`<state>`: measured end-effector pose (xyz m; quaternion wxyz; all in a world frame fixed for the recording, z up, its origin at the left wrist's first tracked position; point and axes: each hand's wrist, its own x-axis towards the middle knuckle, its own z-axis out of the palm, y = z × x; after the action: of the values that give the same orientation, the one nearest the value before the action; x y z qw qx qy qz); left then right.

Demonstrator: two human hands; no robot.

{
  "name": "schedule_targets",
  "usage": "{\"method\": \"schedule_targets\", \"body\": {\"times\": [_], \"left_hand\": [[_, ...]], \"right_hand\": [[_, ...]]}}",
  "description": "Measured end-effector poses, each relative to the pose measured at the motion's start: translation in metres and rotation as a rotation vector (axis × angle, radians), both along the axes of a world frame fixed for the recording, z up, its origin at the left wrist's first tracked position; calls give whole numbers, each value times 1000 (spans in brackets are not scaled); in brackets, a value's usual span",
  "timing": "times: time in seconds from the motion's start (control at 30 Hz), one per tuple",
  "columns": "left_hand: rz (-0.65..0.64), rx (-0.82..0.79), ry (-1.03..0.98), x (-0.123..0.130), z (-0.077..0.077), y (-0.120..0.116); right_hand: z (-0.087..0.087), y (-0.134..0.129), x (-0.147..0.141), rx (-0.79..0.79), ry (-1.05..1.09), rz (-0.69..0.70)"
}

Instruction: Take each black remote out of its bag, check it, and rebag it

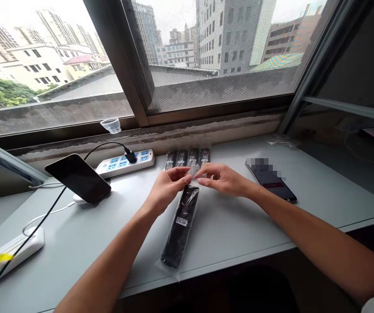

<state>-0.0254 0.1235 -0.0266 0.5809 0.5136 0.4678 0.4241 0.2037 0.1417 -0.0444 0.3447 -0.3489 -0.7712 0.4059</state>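
Note:
A long, flat black item in a clear plastic bag (183, 208) with a small white label lies on the grey desk, its near end close to the front edge. What the item is I cannot make out. My left hand (169, 189) pinches the bag's far end between thumb and fingers. Close by, my right hand (222, 179) has its thumb and fingers drawn together at the same clear plastic, the fingertips nearly meeting the left ones. Several similar black bagged packages (182, 158) lie in a row just behind my hands.
On the left, a dark-screened phone (78, 178) leans on a stand beside a white power strip (126, 163) with a black plug. Another white strip (11, 256) and cables lie at lower left. A second phone (270, 180) rests on the right. A clear cup (111, 125) stands by the window.

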Motion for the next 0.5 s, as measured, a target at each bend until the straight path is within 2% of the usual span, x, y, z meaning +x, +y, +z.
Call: {"method": "schedule_targets", "body": {"times": [0.1,0.17,0.2,0.3,0.37,0.43,0.5], "left_hand": [[12,-23,17,0,1,0],[37,-20,19,1,1,0],[51,-9,12,1,1,0],[87,49,-31,3,0,0],[113,84,-50,4,-1,0],[140,96,-55,4,0,0],[142,69,-54,3,1,0]], "right_hand": [[-3,4,-2,-46,60,-139],[-4,5,-4,-154,156,-216],[-4,5,-5,-237,199,-209],[-3,1,-8,-523,237,28],[-3,-3,-9,-629,240,183],[-3,-5,-11,-652,273,200],[-4,-5,-11,-640,310,122]]}}
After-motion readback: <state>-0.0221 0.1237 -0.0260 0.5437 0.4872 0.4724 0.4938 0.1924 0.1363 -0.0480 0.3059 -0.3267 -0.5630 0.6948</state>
